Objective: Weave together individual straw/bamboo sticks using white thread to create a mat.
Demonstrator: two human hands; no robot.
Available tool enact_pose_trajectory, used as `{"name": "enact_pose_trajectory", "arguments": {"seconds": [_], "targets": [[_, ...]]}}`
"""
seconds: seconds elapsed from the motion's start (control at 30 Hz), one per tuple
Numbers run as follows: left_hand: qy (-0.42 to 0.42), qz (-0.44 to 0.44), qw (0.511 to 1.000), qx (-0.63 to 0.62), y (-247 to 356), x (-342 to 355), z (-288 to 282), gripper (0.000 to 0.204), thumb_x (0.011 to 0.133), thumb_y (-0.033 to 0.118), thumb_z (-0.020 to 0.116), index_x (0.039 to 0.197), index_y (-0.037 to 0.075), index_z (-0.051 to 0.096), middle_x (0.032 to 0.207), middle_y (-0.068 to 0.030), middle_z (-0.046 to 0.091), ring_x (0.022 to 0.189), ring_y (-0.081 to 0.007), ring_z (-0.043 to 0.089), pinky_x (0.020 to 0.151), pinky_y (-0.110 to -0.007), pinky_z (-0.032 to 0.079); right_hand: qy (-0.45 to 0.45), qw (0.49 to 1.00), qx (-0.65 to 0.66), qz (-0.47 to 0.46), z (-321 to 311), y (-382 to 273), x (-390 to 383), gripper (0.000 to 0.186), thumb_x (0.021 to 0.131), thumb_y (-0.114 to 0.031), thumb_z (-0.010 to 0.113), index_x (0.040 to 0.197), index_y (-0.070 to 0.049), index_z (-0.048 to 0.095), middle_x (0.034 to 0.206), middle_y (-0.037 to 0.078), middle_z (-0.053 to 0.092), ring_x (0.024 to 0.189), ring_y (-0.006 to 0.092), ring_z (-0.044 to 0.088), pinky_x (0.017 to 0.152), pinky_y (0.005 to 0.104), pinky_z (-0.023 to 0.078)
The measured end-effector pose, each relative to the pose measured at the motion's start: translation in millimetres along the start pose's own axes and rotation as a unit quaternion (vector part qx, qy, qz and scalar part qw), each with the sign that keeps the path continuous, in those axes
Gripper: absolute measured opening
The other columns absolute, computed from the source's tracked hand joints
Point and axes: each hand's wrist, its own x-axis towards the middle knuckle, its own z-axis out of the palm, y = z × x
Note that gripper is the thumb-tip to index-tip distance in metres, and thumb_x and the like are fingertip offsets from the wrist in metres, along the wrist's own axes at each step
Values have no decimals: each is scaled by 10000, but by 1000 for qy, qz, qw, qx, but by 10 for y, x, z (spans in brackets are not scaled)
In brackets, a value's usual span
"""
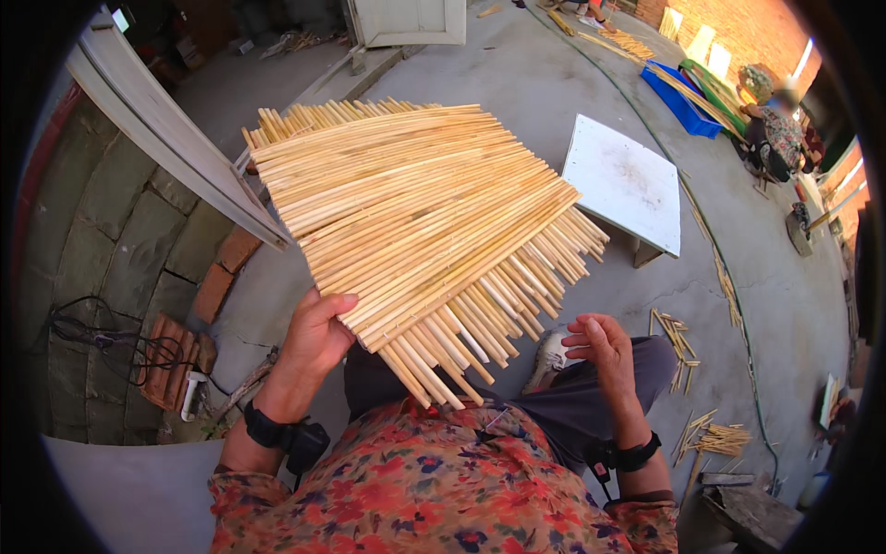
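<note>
A mat of pale yellow reed stalks [415, 203], laid side by side and joined in rows, spreads out above my lap. Its far and near right edges show uneven stalk ends jutting past the bound part. At its near left corner my left hand [318, 332] is closed on it, thumb on top and the other fingers hidden beneath. My right hand [602, 349] hovers over my right knee, apart from the mat, its fingers loosely curled and partly spread with nothing visible in them.
A low white-topped table [628, 180] stands beyond the mat on the right. Short cut stalks [720, 439] lie in piles on the concrete floor, near a green hose [749, 369]. A blue crate [681, 100] and another person [780, 138] are far right. A white door [175, 129] is left.
</note>
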Motion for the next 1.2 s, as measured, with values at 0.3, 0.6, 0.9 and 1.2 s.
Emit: {"name": "enact_pose_trajectory", "arguments": {"seconds": [0.3, 0.6, 0.9, 1.2], "targets": [[-141, 58, 985, -81, -365, 421, 546, 542, 821, 12, 536, 1332, 4, 353, 1290, -130, 475, 1198, -250, 469, 1015, -403, 391, -53, 931, 362, -11, 439, -221, 262, 489, 893, -236, 582, 1266, 17, 393, 1185, 157, 540, 1083, 261, 562, 882, 424, 498], [-298, -58, 953, 11, -742, 695, 897, 581, 868, 246, 636, 1336, 36, 362, 1269, -77, 487, 1166, -172, 472, 998, -339, 378, 77, 934, 343, -68, -316, -155, 312, 423, 855, -51, 576, 1248, -8, 428, 1138, 163, 579, 972, 272, 625, 751, 369, 583], [-229, -264, 936, 42, -1058, 994, 630, 497, 908, 284, 561, 1292, 8, 408, 1260, -135, 498, 1177, -272, 481, 955, -431, 414, 98, 941, 324, 11, -1135, 588, 432, 403, 829, -96, 607, 1191, 25, 478, 1082, 167, 602, 933, 270, 635, 784, 372, 560], [-218, -308, 923, 76, -1118, 957, 429, 487, 916, 245, 551, 1286, -27, 389, 1261, -204, 480, 1145, -312, 519, 920, -413, 458, 237, 915, 282, 167, -1469, 926, 185, 370, 837, -242, 639, 1119, -23, 541, 986, 160, 630, 841, 256, 652, 701, 380, 574]]}}
